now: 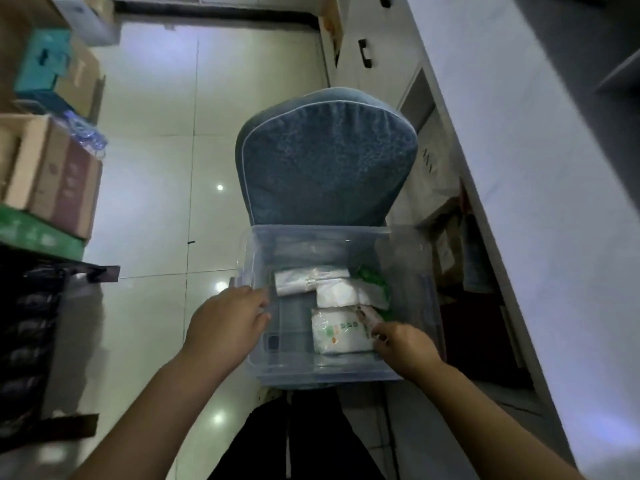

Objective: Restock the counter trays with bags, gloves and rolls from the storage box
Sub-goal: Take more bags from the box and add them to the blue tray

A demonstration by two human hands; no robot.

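Observation:
A clear plastic storage box [408, 268] stands on the seat of a blue chair. Inside lie a white pack with green print [337, 336], a second white pack [337, 295], a bundle of clear bags tied with string [301, 278] and a green-printed packet [372, 277]. My left hand [228, 322] holds the box's left rim, fingers curled over the edge. My right hand [403, 346] reaches into the box and pinches the right edge of the white pack with green print.
The blue chair back [325, 161] rises behind the box. A white counter [519, 143] with cabinets runs along the right. Stacked cardboard boxes [52, 174] and a dark shelf [31, 327] line the left. Glossy tiled floor [156, 202] lies between them.

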